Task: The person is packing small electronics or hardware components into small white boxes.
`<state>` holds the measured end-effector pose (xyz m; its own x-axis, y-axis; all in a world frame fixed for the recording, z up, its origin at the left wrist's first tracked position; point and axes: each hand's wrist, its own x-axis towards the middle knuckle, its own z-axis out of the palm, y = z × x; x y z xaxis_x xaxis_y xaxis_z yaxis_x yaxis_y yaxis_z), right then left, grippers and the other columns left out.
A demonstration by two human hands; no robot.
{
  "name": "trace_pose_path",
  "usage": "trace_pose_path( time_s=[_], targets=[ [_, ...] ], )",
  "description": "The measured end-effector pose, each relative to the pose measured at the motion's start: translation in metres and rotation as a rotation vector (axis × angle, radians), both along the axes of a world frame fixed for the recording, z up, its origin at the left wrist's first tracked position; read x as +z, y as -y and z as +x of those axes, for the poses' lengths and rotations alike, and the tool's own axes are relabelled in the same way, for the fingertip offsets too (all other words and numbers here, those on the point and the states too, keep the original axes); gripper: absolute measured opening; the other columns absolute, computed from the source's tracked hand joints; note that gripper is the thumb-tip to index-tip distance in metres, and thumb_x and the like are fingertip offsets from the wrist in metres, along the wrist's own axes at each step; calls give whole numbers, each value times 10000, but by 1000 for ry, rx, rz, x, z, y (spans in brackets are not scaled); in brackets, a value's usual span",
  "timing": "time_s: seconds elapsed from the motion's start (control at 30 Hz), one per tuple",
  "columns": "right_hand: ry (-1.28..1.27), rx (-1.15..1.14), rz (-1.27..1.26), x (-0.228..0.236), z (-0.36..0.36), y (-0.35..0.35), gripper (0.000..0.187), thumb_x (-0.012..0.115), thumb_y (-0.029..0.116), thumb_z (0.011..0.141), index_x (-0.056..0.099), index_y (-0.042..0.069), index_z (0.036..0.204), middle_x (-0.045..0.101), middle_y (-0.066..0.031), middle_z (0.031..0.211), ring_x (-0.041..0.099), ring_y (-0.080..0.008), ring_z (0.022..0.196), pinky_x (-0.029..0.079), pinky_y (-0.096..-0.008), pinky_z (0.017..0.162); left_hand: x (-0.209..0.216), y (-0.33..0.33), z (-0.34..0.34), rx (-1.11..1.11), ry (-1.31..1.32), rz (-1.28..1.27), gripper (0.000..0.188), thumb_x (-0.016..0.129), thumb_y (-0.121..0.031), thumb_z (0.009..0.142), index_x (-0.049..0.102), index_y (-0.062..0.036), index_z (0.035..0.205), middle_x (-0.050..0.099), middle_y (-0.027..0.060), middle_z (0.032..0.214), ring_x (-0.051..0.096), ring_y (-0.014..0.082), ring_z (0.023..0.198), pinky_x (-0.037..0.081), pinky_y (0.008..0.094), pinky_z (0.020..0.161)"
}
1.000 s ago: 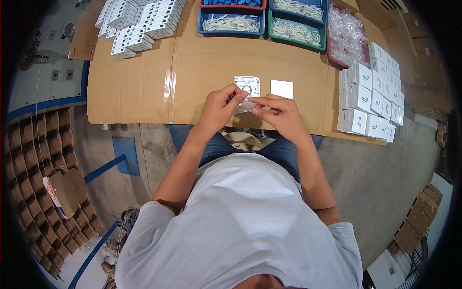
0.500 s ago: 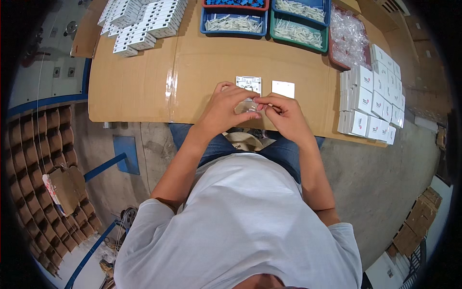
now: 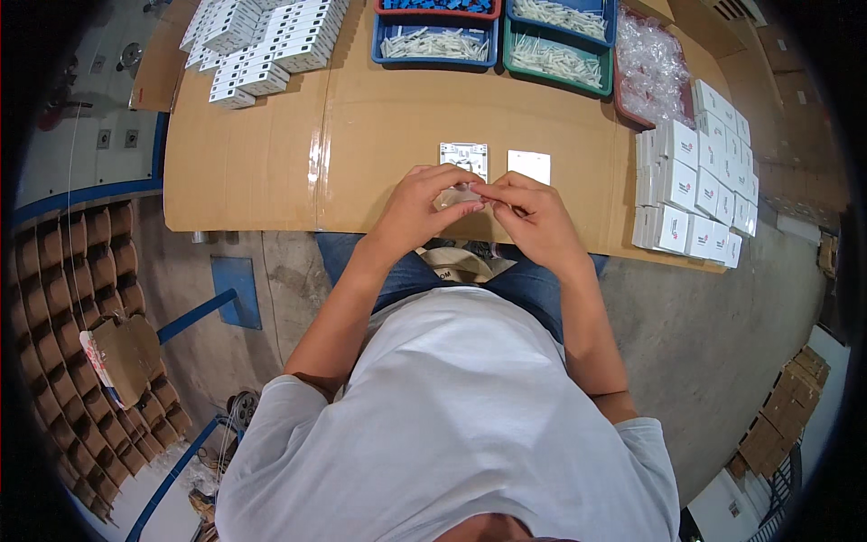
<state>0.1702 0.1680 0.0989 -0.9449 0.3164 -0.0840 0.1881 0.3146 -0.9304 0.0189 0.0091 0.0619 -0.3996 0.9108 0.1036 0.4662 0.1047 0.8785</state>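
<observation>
My left hand (image 3: 412, 208) is curled round one side of a small clear plastic piece (image 3: 458, 194), thumb below and fingers above. Meeting it from the other side, my right hand (image 3: 535, 217) has thumb and forefinger pinched at the piece's right end. The fingers cover much of it, so its exact kind is unclear. Just beyond the left fingertips lies a white square plate with moulded fittings (image 3: 464, 157), partly hidden by that hand. A plain white flat plate (image 3: 530, 165) rests past my right hand.
Cardboard covers the table (image 3: 244, 172). Small white boxes (image 3: 257, 54) are stacked far left, more white boxes (image 3: 691, 185) at right. At the back are a blue tray (image 3: 435, 63) and a green tray (image 3: 555, 77) of pale slim parts, and a red tray (image 3: 650, 68) of clear plastic pieces.
Both hands stay together over the table's near edge. The left thumb and fingers have drawn closer round the clear piece, which shows less now. The right fingers have shifted slightly.
</observation>
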Motion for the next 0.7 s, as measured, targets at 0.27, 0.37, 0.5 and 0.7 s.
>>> trace_pose_path(
  time_s=[0.27, 0.37, 0.5, 0.7],
  targets=[
    [52, -3, -25, 5, -3, -1, 279, 611, -6, 909, 756, 68, 1135, 643, -80, 896, 588, -156, 706, 460, -279, 632, -4, 7, 0, 20, 23, -76, 331, 762, -228, 883, 725, -97, 1185, 741, 100, 1090, 668, 295, 1007, 492, 397, 929],
    [-31, -14, -37, 4, -2, 0, 244, 618, 2, 912, 753, 51, 1109, 652, -72, 918, 590, -150, 701, 463, -280, 624, -2, 4, 2, 19, 27, -4, 317, 746, -216, 897, 725, -101, 1191, 743, 106, 1074, 667, 305, 973, 499, 396, 911],
    [-11, -10, 39, 5, -1, 1, 240, 633, 12, 905, 759, 65, 1103, 660, -65, 925, 601, -173, 699, 469, -291, 623, 1, 2, 4, 16, 17, 1, 283, 728, -201, 910, 725, -99, 1173, 739, 120, 1067, 662, 325, 964, 497, 404, 901],
    [36, 44, 75, 9, -1, -2, 309, 634, 35, 904, 764, 128, 1169, 641, -88, 877, 609, -210, 721, 479, -318, 651, 2, 4, 2, -1, 80, -27, 256, 719, -169, 910, 717, -73, 1147, 735, 137, 1065, 671, 343, 967, 512, 402, 864]
  ],
)
